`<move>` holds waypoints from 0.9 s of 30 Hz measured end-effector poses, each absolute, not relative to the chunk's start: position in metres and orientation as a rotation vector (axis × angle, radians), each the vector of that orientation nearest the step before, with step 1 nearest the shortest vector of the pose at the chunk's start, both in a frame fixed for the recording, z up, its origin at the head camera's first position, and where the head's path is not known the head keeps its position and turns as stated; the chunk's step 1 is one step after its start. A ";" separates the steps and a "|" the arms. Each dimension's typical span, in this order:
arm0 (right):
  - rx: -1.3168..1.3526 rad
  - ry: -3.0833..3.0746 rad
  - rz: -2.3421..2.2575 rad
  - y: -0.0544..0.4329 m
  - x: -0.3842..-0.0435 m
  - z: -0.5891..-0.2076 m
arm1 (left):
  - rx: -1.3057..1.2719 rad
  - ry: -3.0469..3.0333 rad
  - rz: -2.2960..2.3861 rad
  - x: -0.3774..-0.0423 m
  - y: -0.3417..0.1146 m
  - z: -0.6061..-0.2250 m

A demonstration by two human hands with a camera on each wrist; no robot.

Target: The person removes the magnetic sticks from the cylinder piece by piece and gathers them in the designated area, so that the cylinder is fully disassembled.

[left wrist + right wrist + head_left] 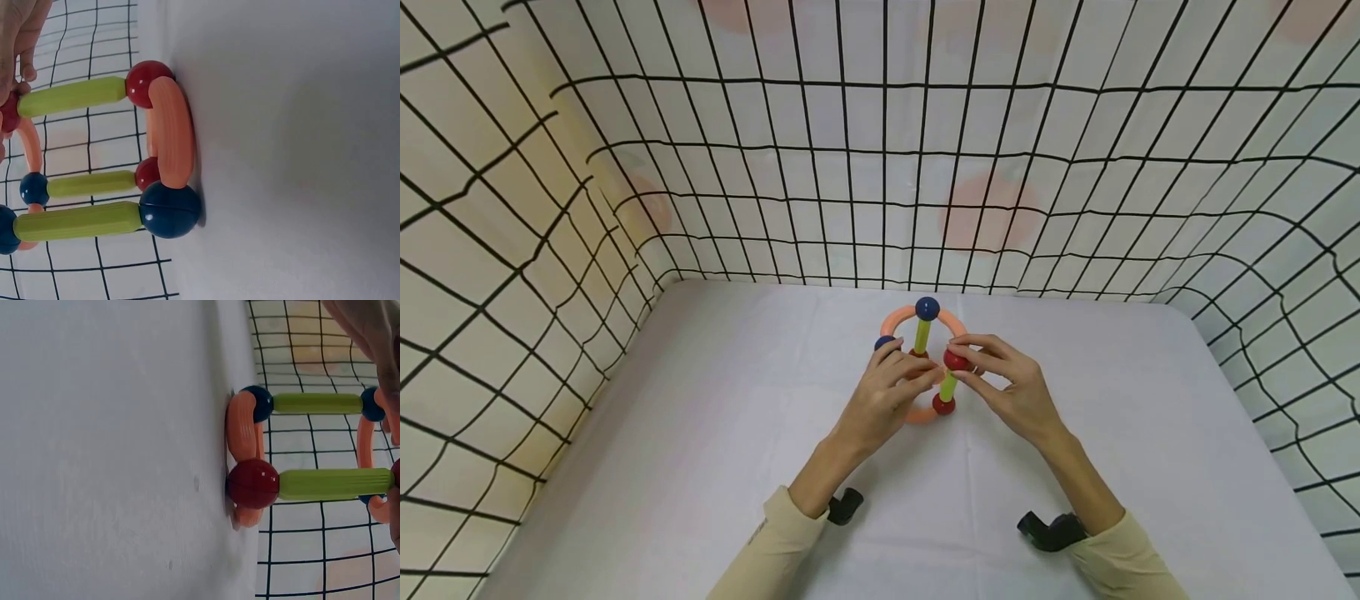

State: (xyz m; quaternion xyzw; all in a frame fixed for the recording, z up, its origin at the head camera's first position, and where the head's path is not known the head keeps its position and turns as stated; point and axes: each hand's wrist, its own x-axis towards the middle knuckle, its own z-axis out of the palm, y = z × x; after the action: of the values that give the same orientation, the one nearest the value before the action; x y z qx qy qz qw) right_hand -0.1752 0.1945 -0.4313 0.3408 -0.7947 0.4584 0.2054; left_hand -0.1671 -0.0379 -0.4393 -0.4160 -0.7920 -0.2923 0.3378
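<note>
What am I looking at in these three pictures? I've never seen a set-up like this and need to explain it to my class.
There is no machine at work here, just a person's bare left hand and right hand. The wide picture comes from a camera worn on the head, looking forward and down. The other two come from a camera on each wrist, so the scene appears turned sideways. On the white surface stands a framework: upright green rods, red balls, blue balls and curved orange pieces. Behind it is black mesh. The right hand pinches the upper red ball on one rod. The left hand is beside an upper blue ball; its exact grip is hidden.
</note>
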 end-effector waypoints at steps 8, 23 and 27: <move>0.934 -2.229 1.275 0.194 -0.174 -0.432 | -1.098 -2.106 -0.652 -0.164 -0.040 -0.438; 0.949 -2.175 1.228 0.190 -0.174 -0.431 | -1.090 -2.137 -0.608 -0.162 -0.043 -0.437; 0.941 -2.173 1.210 0.189 -0.174 -0.431 | -1.068 -2.144 -0.609 -0.162 -0.045 -0.437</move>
State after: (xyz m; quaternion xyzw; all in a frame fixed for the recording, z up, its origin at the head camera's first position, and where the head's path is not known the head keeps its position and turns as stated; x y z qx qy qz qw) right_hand -0.1739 0.1891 -0.4308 0.3437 -0.7934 0.4420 0.2389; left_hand -0.1618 -0.0445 -0.4366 -0.4082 -0.8192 -0.2326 0.3290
